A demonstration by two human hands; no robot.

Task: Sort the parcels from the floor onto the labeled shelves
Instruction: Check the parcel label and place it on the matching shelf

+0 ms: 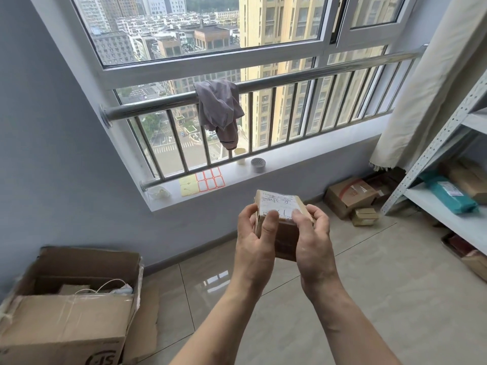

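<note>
Fingers [271,219] of both hands curl snugly around a small box [283,225], left hand [254,238] and right hand [312,238] tilting its label upward, probably to read where it belongs; the shelf [448,214] waits off right.

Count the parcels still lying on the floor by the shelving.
2 clearly: a larger brown carton against the wall under the window's right end, and a small box in front of it. More may sit hidden behind them, near the shelf post.
</note>
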